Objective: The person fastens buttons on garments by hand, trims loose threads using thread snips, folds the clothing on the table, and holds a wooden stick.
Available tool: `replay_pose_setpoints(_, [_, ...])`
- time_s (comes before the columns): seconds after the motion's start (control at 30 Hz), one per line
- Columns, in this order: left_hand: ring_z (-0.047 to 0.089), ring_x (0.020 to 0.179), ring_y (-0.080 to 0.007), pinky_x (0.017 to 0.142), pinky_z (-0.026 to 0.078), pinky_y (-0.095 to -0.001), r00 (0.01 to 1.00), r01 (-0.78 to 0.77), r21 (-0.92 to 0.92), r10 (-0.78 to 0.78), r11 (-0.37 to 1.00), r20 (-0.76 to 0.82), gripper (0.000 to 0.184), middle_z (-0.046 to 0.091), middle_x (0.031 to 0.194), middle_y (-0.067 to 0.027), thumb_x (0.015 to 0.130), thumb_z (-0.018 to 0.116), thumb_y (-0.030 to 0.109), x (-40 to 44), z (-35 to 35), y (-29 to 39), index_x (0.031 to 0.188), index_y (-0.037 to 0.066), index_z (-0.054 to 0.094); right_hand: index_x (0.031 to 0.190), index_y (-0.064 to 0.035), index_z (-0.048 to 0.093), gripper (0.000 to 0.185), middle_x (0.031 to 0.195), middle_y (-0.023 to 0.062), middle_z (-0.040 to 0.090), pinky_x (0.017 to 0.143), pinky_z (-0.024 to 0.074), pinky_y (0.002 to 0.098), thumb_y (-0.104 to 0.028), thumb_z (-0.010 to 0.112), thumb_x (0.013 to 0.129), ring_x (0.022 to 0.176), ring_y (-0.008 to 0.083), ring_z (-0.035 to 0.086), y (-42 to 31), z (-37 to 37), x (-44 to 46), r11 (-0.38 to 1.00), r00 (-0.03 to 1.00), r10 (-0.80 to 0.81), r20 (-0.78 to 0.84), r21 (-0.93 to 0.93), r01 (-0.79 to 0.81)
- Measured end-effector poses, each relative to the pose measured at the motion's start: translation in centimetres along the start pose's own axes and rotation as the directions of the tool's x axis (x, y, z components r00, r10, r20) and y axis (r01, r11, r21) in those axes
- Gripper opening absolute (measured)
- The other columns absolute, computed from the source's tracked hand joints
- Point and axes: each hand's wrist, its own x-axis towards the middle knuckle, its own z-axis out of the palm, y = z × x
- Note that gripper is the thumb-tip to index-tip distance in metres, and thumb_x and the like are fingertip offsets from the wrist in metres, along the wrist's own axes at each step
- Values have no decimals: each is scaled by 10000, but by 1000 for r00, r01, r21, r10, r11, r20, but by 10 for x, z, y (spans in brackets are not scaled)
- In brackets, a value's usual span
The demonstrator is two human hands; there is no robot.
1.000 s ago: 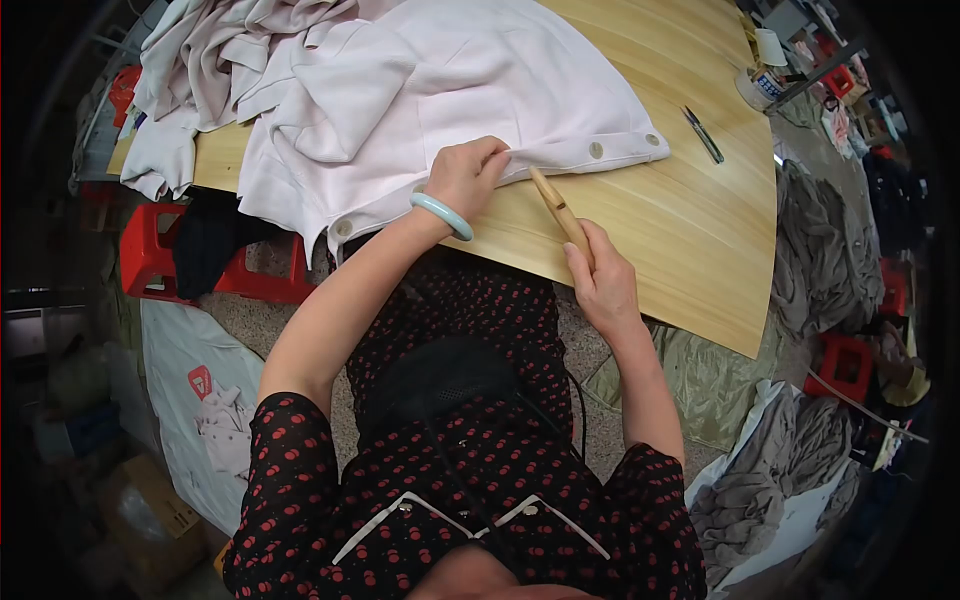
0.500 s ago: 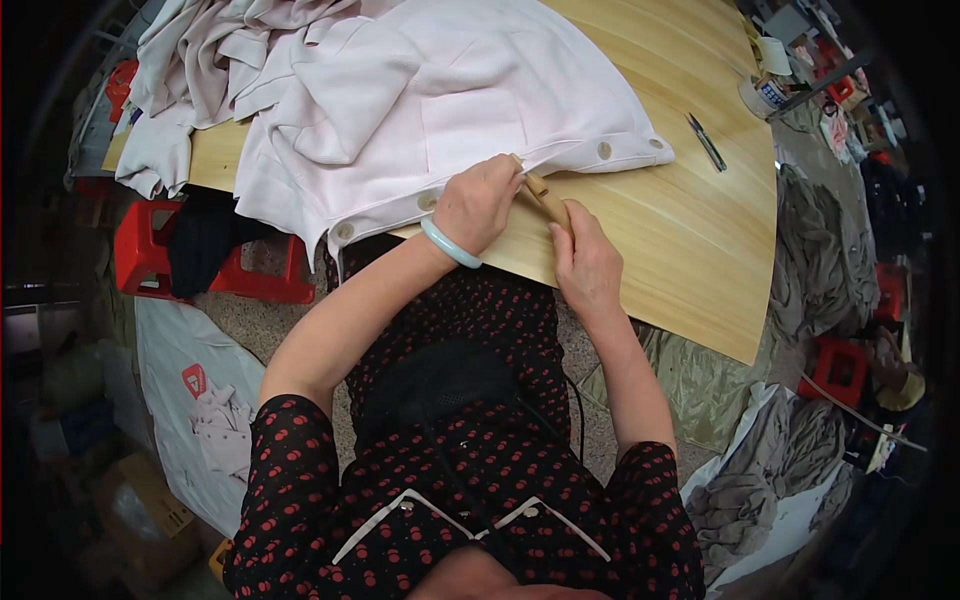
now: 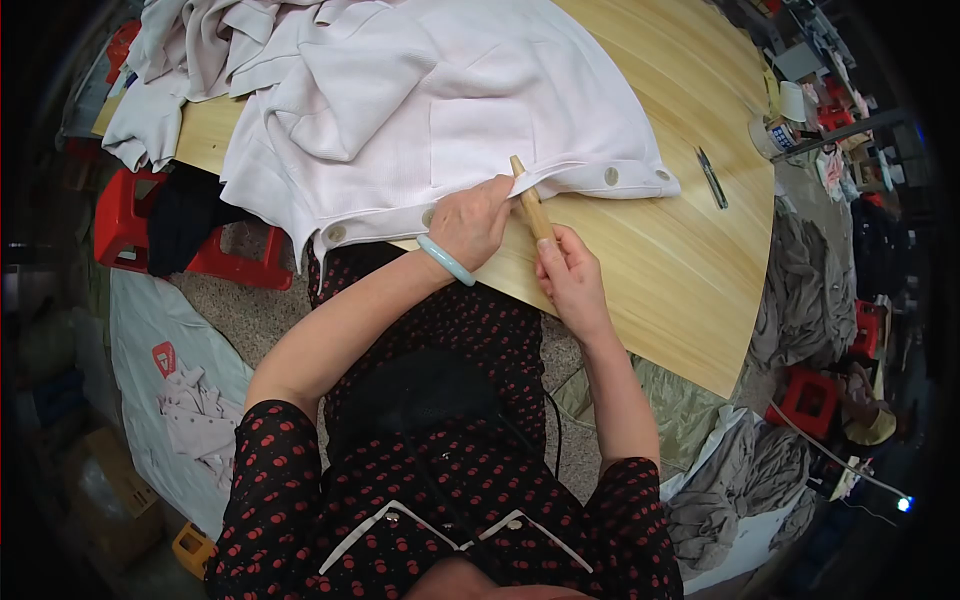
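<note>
A pale pink knit cardigan (image 3: 480, 90) lies over the wooden table, its buttoned front band running along the near side. My left hand (image 3: 470, 222), with a pale green bangle at the wrist, is closed on that band, fingertips beside the stick. In my right hand (image 3: 572, 280) is a tapered wooden stick (image 3: 535, 212), gripped at its lower end. A strip of the band crosses over the stick, and the narrow tip shows beyond it. Several large buttons, such as one button (image 3: 611, 176), sit along the band.
Thread snips (image 3: 712, 178) lie on the table (image 3: 660, 270) to the right. A white tub (image 3: 770, 136) stands at its right edge. Red stools (image 3: 245, 262) are below left, and grey garments (image 3: 735, 490) are heaped at lower right.
The stick has turned more upright, and its tip now shows further past the band. My right hand has moved slightly down and left in view. My left hand keeps hold of the band.
</note>
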Motion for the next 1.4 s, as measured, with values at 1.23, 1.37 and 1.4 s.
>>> replay_pose_setpoints(1.23, [528,578,-361,518,407,-439,993,-56,98,46,994,105,69,521,636,-161,824,487,107,-9,7,-17,847,44,469,1006,-37,514,280,632,-22,454,370,316,194,-293,458,909,446,59,403,-9,1,4,909,941,283,186,260,-325])
replay_pose_setpoints(1.37, [538,610,-352,531,414,-439,974,-135,103,113,985,197,79,528,668,-159,808,501,103,-4,-1,-11,847,37,483,985,-47,545,320,634,-55,437,373,278,162,-338,434,911,454,10,372,-22,-33,-24,925,906,362,218,34,-377])
replay_pose_setpoints(1.4, [541,619,-348,534,417,-439,967,-157,122,128,980,219,83,530,676,-158,803,506,104,-5,-3,-11,844,35,487,978,-62,553,302,643,-60,450,384,276,153,-334,441,908,455,9,373,-21,-51,-36,946,928,323,184,-82,-313])
